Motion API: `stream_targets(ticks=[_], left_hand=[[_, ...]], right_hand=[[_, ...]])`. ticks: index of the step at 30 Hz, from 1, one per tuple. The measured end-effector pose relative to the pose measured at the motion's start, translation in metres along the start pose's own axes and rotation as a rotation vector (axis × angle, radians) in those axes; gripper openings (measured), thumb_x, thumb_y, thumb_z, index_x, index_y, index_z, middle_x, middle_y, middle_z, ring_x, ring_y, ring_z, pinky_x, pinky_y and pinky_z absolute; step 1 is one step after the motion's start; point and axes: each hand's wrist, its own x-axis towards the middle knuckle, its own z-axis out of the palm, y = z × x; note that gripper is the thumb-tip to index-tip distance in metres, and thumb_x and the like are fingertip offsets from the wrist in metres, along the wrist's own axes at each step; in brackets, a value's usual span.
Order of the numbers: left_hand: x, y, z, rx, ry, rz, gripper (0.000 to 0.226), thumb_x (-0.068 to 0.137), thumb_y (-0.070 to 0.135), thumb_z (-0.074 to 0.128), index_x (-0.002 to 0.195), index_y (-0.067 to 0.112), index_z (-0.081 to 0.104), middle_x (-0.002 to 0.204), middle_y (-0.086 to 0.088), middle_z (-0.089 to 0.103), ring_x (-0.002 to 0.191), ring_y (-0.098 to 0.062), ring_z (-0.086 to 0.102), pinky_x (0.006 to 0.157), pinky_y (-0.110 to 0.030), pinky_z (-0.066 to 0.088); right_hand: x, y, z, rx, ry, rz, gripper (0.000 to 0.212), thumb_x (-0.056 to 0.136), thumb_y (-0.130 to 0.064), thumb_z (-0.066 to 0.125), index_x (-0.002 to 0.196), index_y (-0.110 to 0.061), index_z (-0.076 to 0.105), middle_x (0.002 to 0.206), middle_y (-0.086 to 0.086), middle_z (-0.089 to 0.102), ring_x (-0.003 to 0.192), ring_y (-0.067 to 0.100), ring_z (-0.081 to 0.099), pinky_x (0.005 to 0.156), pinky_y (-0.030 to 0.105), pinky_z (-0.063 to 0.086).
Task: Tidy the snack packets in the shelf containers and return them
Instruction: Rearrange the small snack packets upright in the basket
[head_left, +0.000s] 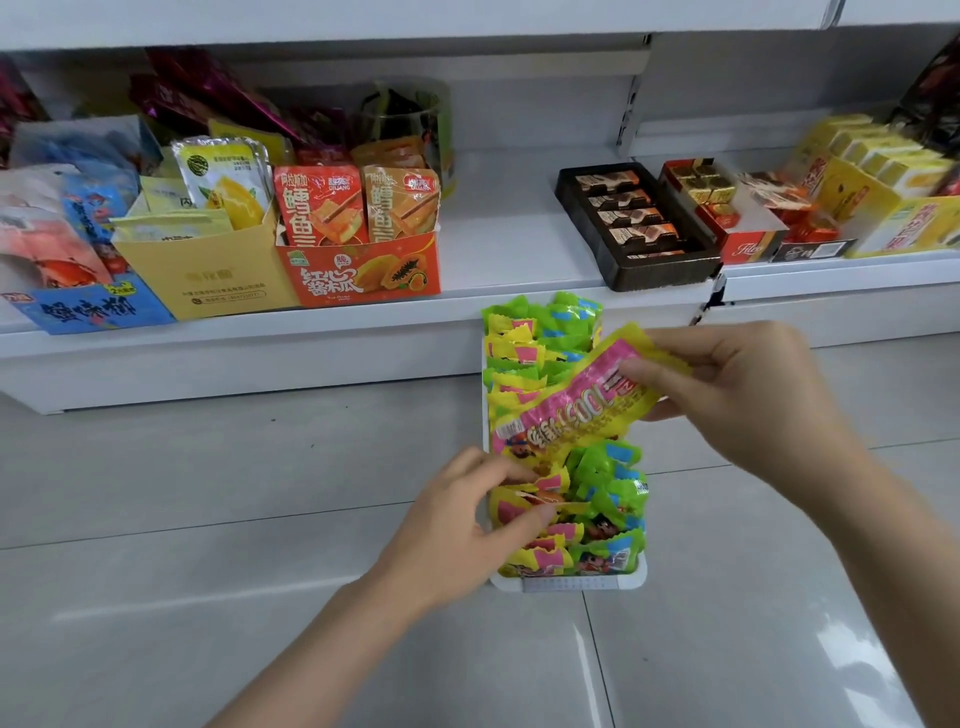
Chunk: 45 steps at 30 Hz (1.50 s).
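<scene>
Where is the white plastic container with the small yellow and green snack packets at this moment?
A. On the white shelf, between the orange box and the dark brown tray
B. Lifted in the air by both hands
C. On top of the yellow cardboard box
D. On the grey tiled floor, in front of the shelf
D: the white plastic container rests on the grey tiled floor, below the white shelf edge, and neither hand lifts it.

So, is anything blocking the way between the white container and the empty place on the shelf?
Nothing visible. The white container sits on the floor below the shelf, whose bare stretch lies open between the orange box and the dark tray.
</scene>
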Motion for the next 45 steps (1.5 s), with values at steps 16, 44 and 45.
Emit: stream_targets(ticks=[16, 44, 45], left_hand=[[-0.008, -0.006, 0.003, -0.053, 0.099, 0.069, 0.030, 0.086, 0.048, 0.065, 0.108, 0.029, 0.073, 0.109, 0.010, 0.053, 0.112, -0.006, 0.057, 0.092, -0.013, 0.041], [0.000, -0.007, -0.005, -0.160, -0.030, -0.038, 0.048, 0.087, 0.054, 0.067, 0.126, 0.041, 0.045, 0.132, 0.025, 0.055, 0.129, 0.003, 0.047, 0.108, -0.026, 0.038], [0.000, -0.007, -0.005, -0.169, -0.035, -0.066, 0.053, 0.085, 0.057, 0.066, 0.130, 0.041, 0.043, 0.134, 0.024, 0.054, 0.130, 0.001, 0.047, 0.109, -0.027, 0.039]], right_hand=[[0.022, -0.001, 0.062, -0.522, -0.385, -0.028, 0.032, 0.082, -0.032, 0.080, 0.112, -0.021, 0.076, 0.099, 0.004, 0.072, 0.085, 0.012, 0.062, 0.083, 0.029, 0.049], [0.009, 0.021, 0.060, -0.594, -0.264, 0.169, 0.035, 0.075, -0.055, 0.078, 0.095, -0.026, 0.078, 0.100, 0.000, 0.056, 0.094, 0.017, 0.056, 0.076, 0.026, 0.043], [0.007, 0.022, 0.064, -0.599, -0.261, 0.174, 0.037, 0.075, -0.055, 0.078, 0.097, -0.025, 0.078, 0.102, 0.001, 0.058, 0.098, 0.018, 0.056, 0.079, 0.028, 0.045]])
